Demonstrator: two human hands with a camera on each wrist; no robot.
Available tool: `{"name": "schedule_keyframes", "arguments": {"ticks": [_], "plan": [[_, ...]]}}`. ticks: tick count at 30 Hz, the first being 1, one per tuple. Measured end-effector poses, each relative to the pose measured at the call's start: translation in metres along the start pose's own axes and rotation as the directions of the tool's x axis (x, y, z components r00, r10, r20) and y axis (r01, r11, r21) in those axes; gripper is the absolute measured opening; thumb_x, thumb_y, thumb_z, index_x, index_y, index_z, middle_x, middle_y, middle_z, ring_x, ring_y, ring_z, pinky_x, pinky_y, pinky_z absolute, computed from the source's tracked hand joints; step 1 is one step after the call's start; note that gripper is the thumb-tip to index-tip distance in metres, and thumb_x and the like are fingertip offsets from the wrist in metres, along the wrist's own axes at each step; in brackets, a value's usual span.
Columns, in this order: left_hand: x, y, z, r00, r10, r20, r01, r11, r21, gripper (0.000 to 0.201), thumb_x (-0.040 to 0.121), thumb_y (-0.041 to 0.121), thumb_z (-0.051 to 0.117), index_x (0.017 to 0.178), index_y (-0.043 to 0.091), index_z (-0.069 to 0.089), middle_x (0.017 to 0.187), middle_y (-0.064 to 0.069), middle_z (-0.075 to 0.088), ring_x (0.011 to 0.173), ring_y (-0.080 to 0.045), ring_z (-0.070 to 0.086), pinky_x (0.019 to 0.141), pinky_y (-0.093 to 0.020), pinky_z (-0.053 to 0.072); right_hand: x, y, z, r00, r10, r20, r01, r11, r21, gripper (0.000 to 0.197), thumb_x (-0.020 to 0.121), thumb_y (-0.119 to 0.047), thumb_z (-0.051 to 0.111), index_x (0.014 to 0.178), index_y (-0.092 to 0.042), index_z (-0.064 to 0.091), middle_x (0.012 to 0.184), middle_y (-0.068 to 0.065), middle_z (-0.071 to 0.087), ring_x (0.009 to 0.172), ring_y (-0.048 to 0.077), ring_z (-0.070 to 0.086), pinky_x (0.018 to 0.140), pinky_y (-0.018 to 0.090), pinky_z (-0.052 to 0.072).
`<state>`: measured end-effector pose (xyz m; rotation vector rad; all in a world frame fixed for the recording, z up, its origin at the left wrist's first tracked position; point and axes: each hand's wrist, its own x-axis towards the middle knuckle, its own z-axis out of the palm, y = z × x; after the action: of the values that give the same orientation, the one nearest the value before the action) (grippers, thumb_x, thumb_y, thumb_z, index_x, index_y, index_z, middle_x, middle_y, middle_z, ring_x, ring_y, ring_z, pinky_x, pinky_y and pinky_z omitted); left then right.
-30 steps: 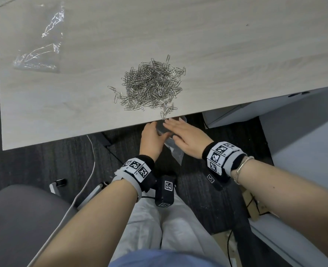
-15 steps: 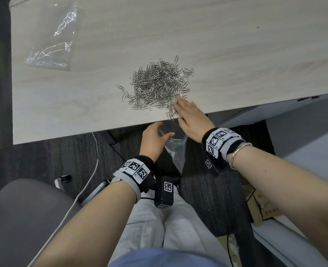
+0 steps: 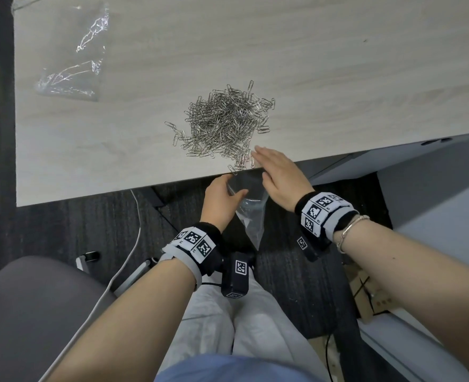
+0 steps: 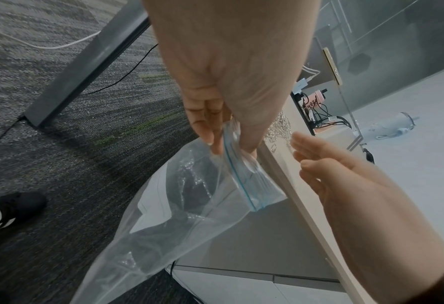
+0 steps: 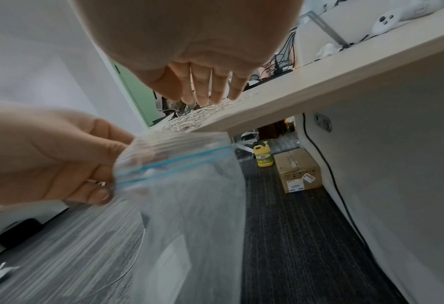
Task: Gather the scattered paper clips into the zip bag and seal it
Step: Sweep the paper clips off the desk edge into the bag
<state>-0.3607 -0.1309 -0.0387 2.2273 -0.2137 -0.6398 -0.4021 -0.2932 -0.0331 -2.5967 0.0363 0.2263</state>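
Note:
A heap of silver paper clips (image 3: 225,122) lies on the pale wooden table (image 3: 90,150), trailing down to its front edge. Just below that edge hangs a clear zip bag (image 3: 251,213) with a blue zip line (image 4: 237,174), its mouth up. My left hand (image 3: 222,197) pinches the bag's rim (image 5: 137,164) between thumb and fingers. My right hand (image 3: 277,175) is flat with straight fingers (image 5: 207,90), its fingertips at the near right of the heap, above the table edge. It holds nothing.
A crumpled clear plastic wrapper (image 3: 70,67) lies at the table's far left. Under the table are dark carpet, a white cable (image 3: 128,244), a cardboard box (image 5: 297,170) and a yellow bottle (image 5: 262,156). A grey chair (image 3: 29,312) is at my left.
My right hand rose from the bag's mouth to the table edge and now sits beside the heap's near end. The left hand has kept its hold on the bag.

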Motion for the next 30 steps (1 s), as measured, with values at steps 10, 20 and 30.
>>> {"name": "schedule_keyframes", "arguments": {"ticks": [10,20,30], "plan": [[0.002,-0.006,-0.003,0.999,-0.032,0.005,0.031,0.999,0.036,0.046,0.085,0.02,0.066,0.127,0.006,0.054,0.116,-0.01,0.063,0.103,-0.025,0.059,0.085,-0.022,0.04,0.009,-0.011,0.01,0.981,-0.041,0.191,0.052,0.997,-0.057,0.056,0.097,-0.015,0.033,0.149,-0.009,0.012,0.158,0.007,0.004,0.146,0.017,0.002,0.116,0.027,-0.003],[0.003,-0.008,-0.003,0.999,-0.021,0.028,0.021,1.0,0.009,0.033,0.085,0.015,0.066,0.117,0.009,0.059,0.109,-0.006,0.065,0.096,-0.019,0.06,0.078,-0.019,0.038,0.0,-0.017,0.009,0.987,-0.091,0.13,0.083,0.994,0.07,0.052,0.094,-0.006,0.035,0.145,-0.012,0.028,0.155,0.005,0.021,0.144,0.015,0.016,0.116,0.02,0.003],[0.002,-0.015,-0.013,0.997,-0.07,0.035,0.069,0.997,0.043,0.05,0.087,0.018,0.064,0.133,0.004,0.048,0.132,-0.012,0.055,0.123,-0.022,0.05,0.093,-0.018,0.033,0.032,-0.02,0.014,0.981,-0.076,0.179,0.098,0.988,-0.12,0.057,0.095,-0.013,0.035,0.148,-0.008,0.014,0.158,0.009,0.005,0.146,0.021,0.0,0.116,0.029,-0.004]]}}
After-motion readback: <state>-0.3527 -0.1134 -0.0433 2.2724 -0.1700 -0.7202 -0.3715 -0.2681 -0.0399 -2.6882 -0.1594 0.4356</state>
